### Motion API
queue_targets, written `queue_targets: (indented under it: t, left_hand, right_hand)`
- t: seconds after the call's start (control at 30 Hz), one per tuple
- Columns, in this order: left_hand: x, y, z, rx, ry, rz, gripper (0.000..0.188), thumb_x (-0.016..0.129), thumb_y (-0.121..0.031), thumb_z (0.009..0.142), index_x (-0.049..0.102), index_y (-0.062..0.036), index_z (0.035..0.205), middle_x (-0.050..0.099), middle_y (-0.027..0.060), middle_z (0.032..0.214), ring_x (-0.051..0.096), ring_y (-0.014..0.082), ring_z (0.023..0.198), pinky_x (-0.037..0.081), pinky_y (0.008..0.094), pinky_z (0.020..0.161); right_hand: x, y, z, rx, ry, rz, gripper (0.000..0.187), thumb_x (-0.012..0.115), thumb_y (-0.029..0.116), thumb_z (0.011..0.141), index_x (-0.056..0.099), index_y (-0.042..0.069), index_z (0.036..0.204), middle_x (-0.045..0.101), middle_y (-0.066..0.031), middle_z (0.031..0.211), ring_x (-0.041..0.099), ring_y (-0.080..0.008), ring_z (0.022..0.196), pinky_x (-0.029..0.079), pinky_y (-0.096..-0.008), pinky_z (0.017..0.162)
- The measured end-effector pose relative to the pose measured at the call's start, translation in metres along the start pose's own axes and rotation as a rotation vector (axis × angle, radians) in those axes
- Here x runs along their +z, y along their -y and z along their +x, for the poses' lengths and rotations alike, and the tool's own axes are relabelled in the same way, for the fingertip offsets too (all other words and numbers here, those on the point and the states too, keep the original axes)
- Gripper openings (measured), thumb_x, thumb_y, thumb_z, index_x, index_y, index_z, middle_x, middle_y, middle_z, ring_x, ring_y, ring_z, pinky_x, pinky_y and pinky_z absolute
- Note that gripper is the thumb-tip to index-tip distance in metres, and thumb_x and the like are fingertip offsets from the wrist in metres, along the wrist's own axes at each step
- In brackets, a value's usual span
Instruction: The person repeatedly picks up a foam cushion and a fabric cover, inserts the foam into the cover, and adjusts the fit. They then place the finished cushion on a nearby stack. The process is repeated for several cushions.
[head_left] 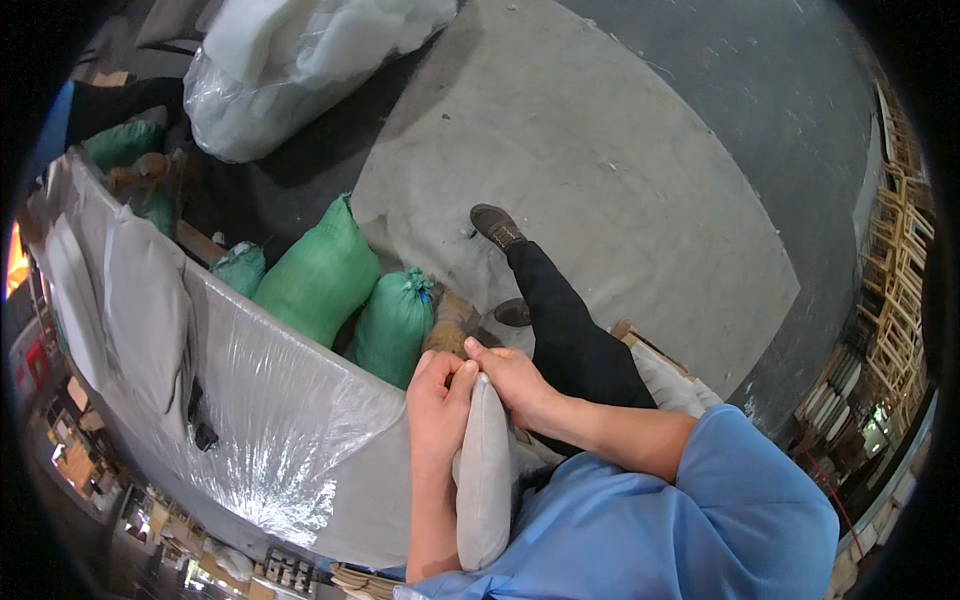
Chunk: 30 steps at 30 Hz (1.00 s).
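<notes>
View looking down from a person's head. Near the centre, slightly toward 6 o'clock, both bare hands meet at the top end of a narrow grey cushion (484,470), which stands on edge between the forearms and runs down toward the person's blue shirt (700,510). The left hand (438,400) is closed around the cushion's upper corner, fingers curled over the fabric. The right hand (510,378) pinches the same corner from the other side, thumb and fingers pressed against the seam, touching the left hand.

At 9 o'clock from the hands lies a large grey upholstered piece wrapped in clear plastic film (270,420), with more grey cushions (145,300) resting on it farther toward 10 o'clock. Just beyond the hands, at 11 o'clock, three green sacks (320,275) stand together on the grey concrete floor (600,150). At 12 o'clock a big clear bag of white stuffing (290,60) sits on the floor. The person's black trouser leg (565,330) and brown shoe (497,226) stretch out toward 1 o'clock. Wooden frames (900,270) are stacked along the rim at 3 o'clock.
</notes>
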<state>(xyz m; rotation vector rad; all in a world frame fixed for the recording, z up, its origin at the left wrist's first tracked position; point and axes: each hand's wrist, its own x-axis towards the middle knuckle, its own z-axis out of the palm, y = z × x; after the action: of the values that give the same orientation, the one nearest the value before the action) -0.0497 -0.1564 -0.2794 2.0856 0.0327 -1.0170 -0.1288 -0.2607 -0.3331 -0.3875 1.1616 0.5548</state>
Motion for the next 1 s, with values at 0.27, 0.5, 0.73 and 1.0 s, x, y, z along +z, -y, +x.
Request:
queue_targets:
  t: [0.27,0.5,0.73,1.0]
  left_hand:
    - [0.007,0.02,0.004,-0.016,-0.07,0.018,0.025,0.071,-0.015,0.091,0.06,0.0026,0.078,0.055,0.0123,0.079,0.055,0.026,0.076,0.046,0.0393,0.072]
    - [0.019,0.034,0.008,0.015,-0.163,0.123,0.025,0.07,-0.02,0.089,0.064,0.0025,0.079,0.062,0.0192,0.081,0.062,0.0369,0.079,0.049,0.0469,0.075]
    - [0.018,0.041,0.01,-0.02,-0.127,0.2,0.025,0.071,-0.021,0.089,0.066,0.0024,0.081,0.066,0.0185,0.081,0.065,0.0327,0.078,0.052,0.0447,0.075]
    - [-0.055,-0.028,-0.046,-0.002,-0.003,-0.334,0.031,0.053,-0.021,0.109,0.069,0.0023,0.122,0.072,0.0133,0.118,0.068,0.0215,0.107,0.052,0.0356,0.098]
  right_hand:
    - [-0.005,-0.005,0.028,0.014,0.037,-0.08,0.04,0.064,0.042,0.105,0.066,0.006,0.087,0.067,-0.0074,0.073,0.065,-0.0205,0.056,0.052,-0.0398,0.05]
    - [-0.01,-0.006,0.039,0.015,0.057,-0.304,0.022,0.063,0.025,0.101,0.07,0.006,0.091,0.07,-0.0074,0.079,0.068,-0.0206,0.064,0.055,-0.0416,0.056]
    - [-0.017,-0.017,0.054,0.063,0.098,-0.402,0.014,0.072,0.019,0.091,0.07,0.006,0.088,0.07,-0.0101,0.08,0.067,-0.0249,0.062,0.053,-0.0464,0.054]
    - [-0.002,-0.008,0.016,0.102,0.061,-0.015,0.049,0.061,0.055,0.104,0.066,0.009,0.088,0.066,-0.0075,0.079,0.063,-0.0218,0.07,0.05,-0.0425,0.063]
